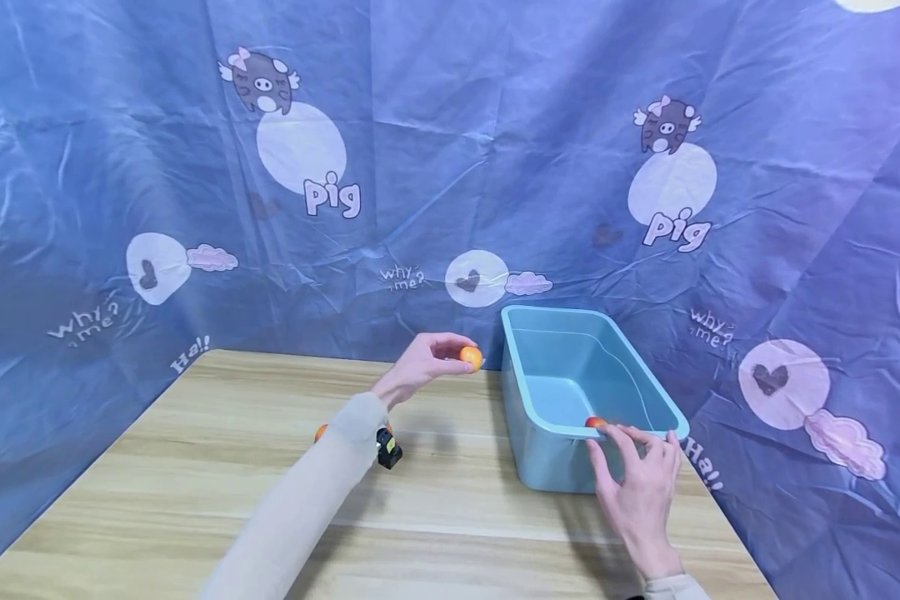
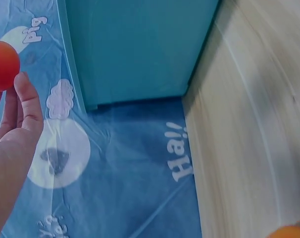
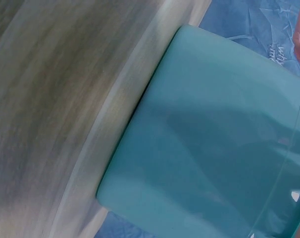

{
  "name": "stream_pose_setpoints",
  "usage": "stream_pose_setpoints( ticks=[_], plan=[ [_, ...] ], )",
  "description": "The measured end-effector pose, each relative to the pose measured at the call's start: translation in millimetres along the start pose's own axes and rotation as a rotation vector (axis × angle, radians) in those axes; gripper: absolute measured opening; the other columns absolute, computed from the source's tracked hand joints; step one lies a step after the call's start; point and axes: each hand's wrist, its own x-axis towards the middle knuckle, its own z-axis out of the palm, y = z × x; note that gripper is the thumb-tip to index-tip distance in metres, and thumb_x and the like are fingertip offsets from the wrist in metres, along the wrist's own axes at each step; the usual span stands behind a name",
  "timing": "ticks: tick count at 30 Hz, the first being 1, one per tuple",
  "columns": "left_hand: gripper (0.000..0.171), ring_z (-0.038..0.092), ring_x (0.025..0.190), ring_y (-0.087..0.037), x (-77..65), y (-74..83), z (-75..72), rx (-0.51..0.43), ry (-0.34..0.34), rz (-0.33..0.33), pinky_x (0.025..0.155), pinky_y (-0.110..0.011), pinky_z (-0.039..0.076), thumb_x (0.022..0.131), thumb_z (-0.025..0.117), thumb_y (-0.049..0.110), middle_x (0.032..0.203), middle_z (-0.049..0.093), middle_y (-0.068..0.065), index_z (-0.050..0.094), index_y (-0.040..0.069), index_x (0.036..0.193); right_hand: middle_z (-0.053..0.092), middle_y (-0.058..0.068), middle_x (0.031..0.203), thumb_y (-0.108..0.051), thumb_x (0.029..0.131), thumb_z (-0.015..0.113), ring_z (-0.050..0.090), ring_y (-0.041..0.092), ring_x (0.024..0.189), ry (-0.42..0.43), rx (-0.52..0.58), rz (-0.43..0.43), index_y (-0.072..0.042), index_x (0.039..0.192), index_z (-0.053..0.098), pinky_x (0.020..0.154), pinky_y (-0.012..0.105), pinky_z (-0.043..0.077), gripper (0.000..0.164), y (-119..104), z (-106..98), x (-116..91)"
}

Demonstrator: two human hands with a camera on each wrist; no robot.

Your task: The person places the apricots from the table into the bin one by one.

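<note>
My left hand is raised above the table, left of a blue plastic bin, and pinches a small round orange fruit between thumb and fingers. In the left wrist view the same fruit looks red-orange and smooth. My right hand is at the bin's near rim, its thumb against the outer wall and its fingers over the edge. Just behind that rim, by the fingertips, shows another red-orange fruit, partly hidden. The right wrist view shows mostly the bin's outer wall.
On the wooden table, a further orange fruit is partly hidden by my left sleeve. A black wrist camera sits under that wrist. Blue printed cloth hangs behind the table and along its sides.
</note>
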Motion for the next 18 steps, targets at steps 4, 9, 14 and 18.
stream_pose_setpoints(
  ticks=[4, 9, 14, 18],
  plan=[
    [0.034, 0.066, 0.091, -0.014, 4.0, 4.2, 11.4, -0.011, -0.013, 0.003, 0.081, -0.025, 0.054, 0.081, 0.079, 0.008, 0.098, 0.072, -0.002, 0.070, 0.005, 0.114, 0.059, 0.023, 0.101, -0.050, 0.094, 0.059, 0.043, 0.041, 0.088, 0.000, 0.001, 0.001, -0.004, 0.100, 0.072, 0.110, 0.066, 0.019, 0.048, 0, 0, 1],
    [0.036, 0.065, 0.090, -0.013, 7.4, 4.2, 25.2, -0.014, -0.012, 0.011, 0.080, -0.024, 0.053, 0.081, 0.079, 0.008, 0.098, 0.072, -0.001, 0.069, 0.004, 0.116, 0.059, 0.023, 0.100, -0.050, 0.094, 0.059, 0.044, 0.041, 0.089, -0.004, -0.002, -0.002, -0.005, 0.101, 0.072, 0.110, 0.067, 0.019, 0.047, -1, 0, 0],
    [0.036, 0.065, 0.090, -0.011, 10.8, 1.2, 36.4, -0.004, -0.020, 0.038, 0.080, -0.024, 0.053, 0.081, 0.079, 0.012, 0.099, 0.073, -0.001, 0.070, 0.006, 0.115, 0.060, 0.023, 0.100, -0.050, 0.094, 0.059, 0.044, 0.042, 0.089, -0.003, -0.004, -0.004, -0.005, 0.101, 0.072, 0.110, 0.067, 0.019, 0.047, -2, 1, 1],
    [0.037, 0.065, 0.090, -0.011, 14.0, 0.4, 42.7, -0.019, -0.017, 0.048, 0.080, -0.024, 0.053, 0.081, 0.079, 0.013, 0.099, 0.073, -0.001, 0.070, 0.006, 0.116, 0.060, 0.022, 0.101, -0.050, 0.094, 0.059, 0.043, 0.041, 0.088, -0.005, -0.010, -0.001, -0.006, 0.101, 0.072, 0.110, 0.067, 0.019, 0.047, -2, 2, 1]
  ],
)
